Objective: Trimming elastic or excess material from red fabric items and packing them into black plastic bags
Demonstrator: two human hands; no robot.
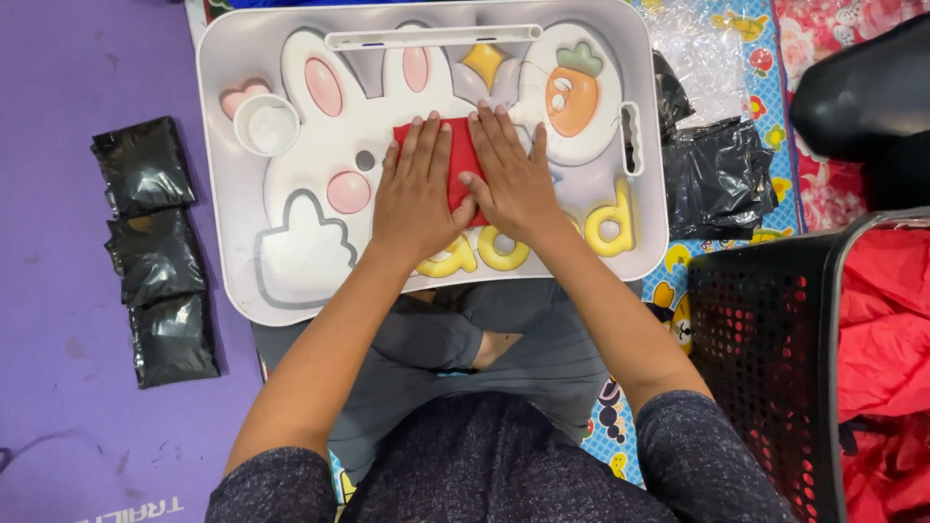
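A small folded red cloth lies on a white lap tray table printed with a rabbit and a carrot. My left hand lies flat on the cloth's left side, fingers spread and pointing away from me. Pressed flat on its right side is my right hand, thumb touching the left hand. Only a strip of red shows between and above the hands. I sit cross-legged with the tray over my lap.
Three packed black plastic bags lie in a row on the purple mat at left. Loose black bags and clear plastic sit right of the tray. A black perforated basket holding red cloth stands at right.
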